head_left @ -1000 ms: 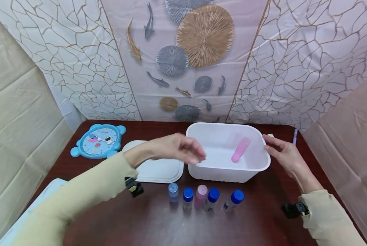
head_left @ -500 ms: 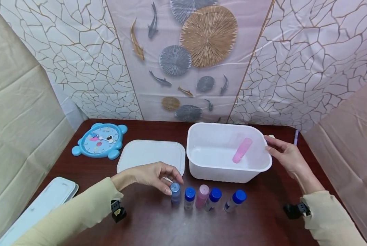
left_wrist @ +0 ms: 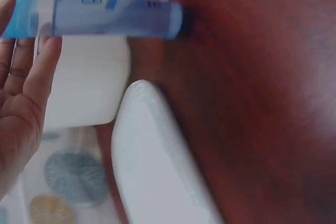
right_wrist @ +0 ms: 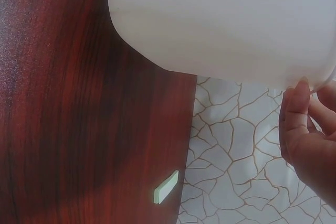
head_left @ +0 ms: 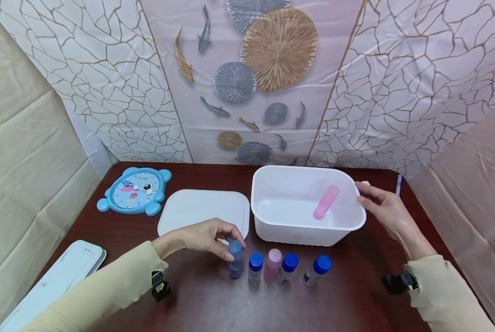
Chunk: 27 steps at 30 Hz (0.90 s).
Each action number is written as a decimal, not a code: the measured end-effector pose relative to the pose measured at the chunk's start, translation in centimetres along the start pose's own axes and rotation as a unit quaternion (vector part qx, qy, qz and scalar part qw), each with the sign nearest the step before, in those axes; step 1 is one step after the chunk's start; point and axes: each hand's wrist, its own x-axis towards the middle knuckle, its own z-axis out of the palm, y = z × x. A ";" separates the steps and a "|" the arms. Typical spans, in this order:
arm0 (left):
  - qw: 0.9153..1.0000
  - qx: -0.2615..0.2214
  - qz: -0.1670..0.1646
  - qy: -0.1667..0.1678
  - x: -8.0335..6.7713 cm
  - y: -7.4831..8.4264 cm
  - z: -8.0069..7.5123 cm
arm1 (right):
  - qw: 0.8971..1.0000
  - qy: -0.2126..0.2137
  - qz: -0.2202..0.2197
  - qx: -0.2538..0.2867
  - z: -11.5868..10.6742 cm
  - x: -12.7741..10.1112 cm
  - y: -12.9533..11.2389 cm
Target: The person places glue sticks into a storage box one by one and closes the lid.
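My left hand (head_left: 210,237) pinches a slim translucent blue bottle (head_left: 235,260) near its cap, between thumb and fingers. The left wrist view shows the same blue bottle (left_wrist: 115,17) lengthwise, with its cap end at the fingers (left_wrist: 44,69). Right of it stand a clear bottle with a blue cap (head_left: 254,267), a pink bottle (head_left: 273,265) and two more blue-capped bottles (head_left: 288,269). At the right end of a white plastic bin (head_left: 301,236), my right hand (head_left: 388,212) holds the rim between thumb and fingers. A pink bottle (head_left: 326,203) lies inside the bin.
A white lid (head_left: 203,207) lies left of the bin. Farther left is a blue animal-shaped clock (head_left: 135,191). A long white case (head_left: 60,276) lies along the table's left edge. At the back right are a purple pen (head_left: 398,184) and a small pale green block (right_wrist: 166,186).
My left hand has come down from beside the bin to the blue bottle and taken hold of it. The bottle has risen slightly. My right hand stays at the bin's rim.
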 end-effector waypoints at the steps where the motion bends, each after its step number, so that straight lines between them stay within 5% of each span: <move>1: 1.000 0.011 0.005 0.001 0.0 0.5 -0.4 | 1.000 0.000 0.000 0.000 0.0 0.0 0.0; 9: 0.997 0.023 0.040 0.056 1.3 8.5 -4.4 | 1.000 0.003 0.005 0.002 -0.3 0.0 -0.2; 15: 0.987 -0.039 0.050 0.149 6.0 12.8 -4.5 | 1.000 0.006 -0.009 0.010 -0.4 -0.1 0.1; 20: 0.975 -0.049 0.040 0.213 11.4 12.7 -2.3 | 1.000 0.008 -0.013 0.009 -0.3 -0.1 0.4; 27: 0.977 -0.020 0.019 0.210 16.7 9.8 0.8 | 1.000 0.001 -0.015 0.015 -0.1 -0.1 0.2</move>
